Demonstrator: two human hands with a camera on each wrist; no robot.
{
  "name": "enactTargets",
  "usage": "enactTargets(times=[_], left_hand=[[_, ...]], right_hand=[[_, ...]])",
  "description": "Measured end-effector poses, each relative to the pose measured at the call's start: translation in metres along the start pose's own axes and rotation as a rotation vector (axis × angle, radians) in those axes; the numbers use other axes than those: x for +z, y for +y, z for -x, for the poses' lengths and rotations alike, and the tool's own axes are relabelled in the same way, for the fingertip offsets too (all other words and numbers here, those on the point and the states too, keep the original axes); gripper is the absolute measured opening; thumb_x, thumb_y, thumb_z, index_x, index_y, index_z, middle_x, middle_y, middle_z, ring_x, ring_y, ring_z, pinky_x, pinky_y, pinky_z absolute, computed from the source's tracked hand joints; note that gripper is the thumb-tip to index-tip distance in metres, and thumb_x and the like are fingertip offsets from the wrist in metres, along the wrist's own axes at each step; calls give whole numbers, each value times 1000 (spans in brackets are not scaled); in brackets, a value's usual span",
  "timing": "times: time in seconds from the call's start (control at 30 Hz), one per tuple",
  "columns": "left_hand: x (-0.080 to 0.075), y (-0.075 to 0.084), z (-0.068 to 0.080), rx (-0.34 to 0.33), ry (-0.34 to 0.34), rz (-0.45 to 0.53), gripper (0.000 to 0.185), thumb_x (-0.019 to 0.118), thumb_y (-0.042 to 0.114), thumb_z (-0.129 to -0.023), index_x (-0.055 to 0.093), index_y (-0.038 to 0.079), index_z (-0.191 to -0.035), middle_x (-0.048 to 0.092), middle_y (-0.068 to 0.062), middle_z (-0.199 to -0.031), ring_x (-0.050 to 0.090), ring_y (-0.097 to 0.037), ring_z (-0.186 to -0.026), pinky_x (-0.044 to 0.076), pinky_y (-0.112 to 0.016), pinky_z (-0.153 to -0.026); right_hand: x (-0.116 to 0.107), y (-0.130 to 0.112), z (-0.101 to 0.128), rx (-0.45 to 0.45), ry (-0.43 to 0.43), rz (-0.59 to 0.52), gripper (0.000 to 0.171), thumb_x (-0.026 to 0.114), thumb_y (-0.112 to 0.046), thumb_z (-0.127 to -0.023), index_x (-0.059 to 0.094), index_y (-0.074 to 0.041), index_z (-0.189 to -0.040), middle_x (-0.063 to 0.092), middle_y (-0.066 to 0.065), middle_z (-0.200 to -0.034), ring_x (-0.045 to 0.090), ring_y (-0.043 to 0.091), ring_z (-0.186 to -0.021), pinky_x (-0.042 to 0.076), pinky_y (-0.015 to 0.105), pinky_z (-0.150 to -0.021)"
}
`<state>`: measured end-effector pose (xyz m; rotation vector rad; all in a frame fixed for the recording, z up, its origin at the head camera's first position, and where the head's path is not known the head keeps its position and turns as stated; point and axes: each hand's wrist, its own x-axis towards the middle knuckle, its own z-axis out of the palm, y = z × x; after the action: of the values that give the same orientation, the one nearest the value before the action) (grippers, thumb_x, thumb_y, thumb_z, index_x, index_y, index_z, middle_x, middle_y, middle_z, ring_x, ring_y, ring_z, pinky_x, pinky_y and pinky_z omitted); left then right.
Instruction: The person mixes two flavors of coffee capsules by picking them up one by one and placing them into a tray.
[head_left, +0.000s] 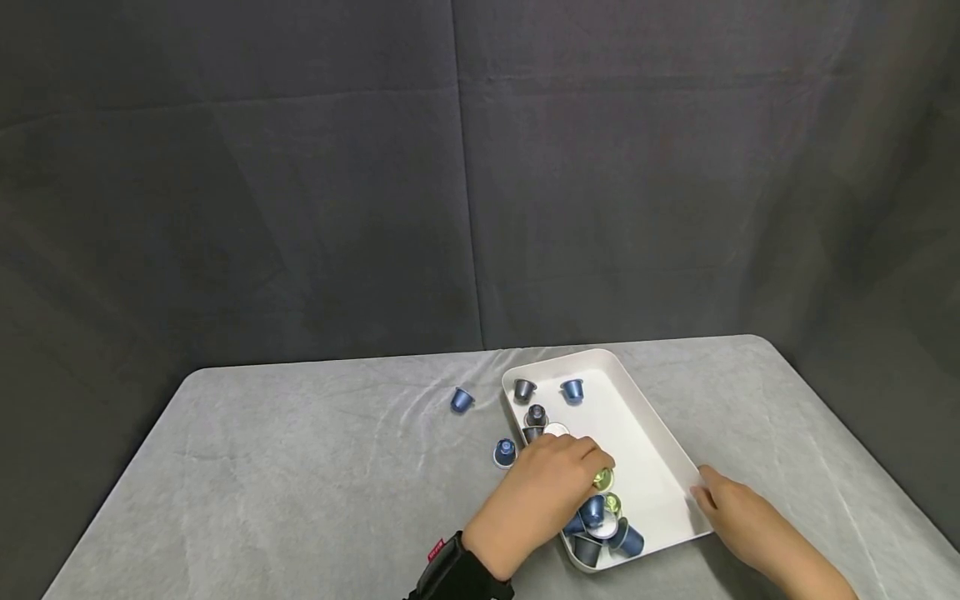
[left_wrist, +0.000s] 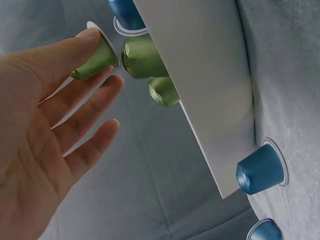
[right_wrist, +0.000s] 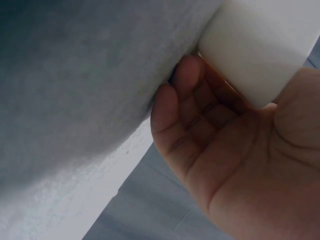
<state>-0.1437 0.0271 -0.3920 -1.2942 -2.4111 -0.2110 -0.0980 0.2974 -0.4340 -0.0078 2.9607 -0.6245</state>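
Work in hand: coffee capsules are being gathered into the white tray (head_left: 660, 467).
Left hand (head_left: 543, 492): a green capsule (left_wrist: 95, 56) is pinched between fingertips over the tray.
Right hand (head_left: 738, 512): the tray's near right edge is held by curled fingers.
Done: most capsules lie in the tray, many at the near end.
Left: two blue capsules (head_left: 461, 400) (head_left: 505, 452) are seen on the grey table (head_left: 300, 475), beside the tray's left wall.

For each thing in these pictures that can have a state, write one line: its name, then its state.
left hand: over the tray, pinching a green capsule.
green capsule: held at the fingertips, on its side.
right hand: against the tray's right edge, fingers curled at its corner.
tray: flat on the table, holding capsules.
two blue capsules: loose on the grey cloth, left of the tray.
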Motion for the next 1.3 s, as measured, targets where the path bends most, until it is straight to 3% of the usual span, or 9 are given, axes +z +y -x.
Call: enactTargets(times=[0.33, 0.87, 1.3], left_hand=[[0, 3, 0, 1, -13, -19, 22, 75, 30, -88, 70, 24, -109, 66, 12, -104, 62, -6, -92, 47, -20, -80], [-1, -1, 0, -21, -59, -14, 33, 78, 32, -86, 69, 22, -117, 67, 10, -110, 62, -9, -98, 47, -22, -85], [-10, -19, 5, -91, -30, 31, 31, 78, 26, -86, 69, 19, -115, 67, 9, -109, 64, -9, -99, 48, -24, -89]], right_hand=[[1, 1, 0, -5, 4, 6, 11, 50, -8, -100, 48, -4, -90, 48, 2, -69, 46, 19, -66, 41, 37, -59], [-1, 1, -1, 9, -14, -1, 8, 50, -8, -101, 52, -1, -96, 57, 5, -78, 51, 21, -71, 45, 42, -62], [1, 1, 0, 0, -6, 5, 10, 50, -8, -101, 49, -4, -92, 49, 2, -71, 47, 19, -67, 42, 38, -60]])
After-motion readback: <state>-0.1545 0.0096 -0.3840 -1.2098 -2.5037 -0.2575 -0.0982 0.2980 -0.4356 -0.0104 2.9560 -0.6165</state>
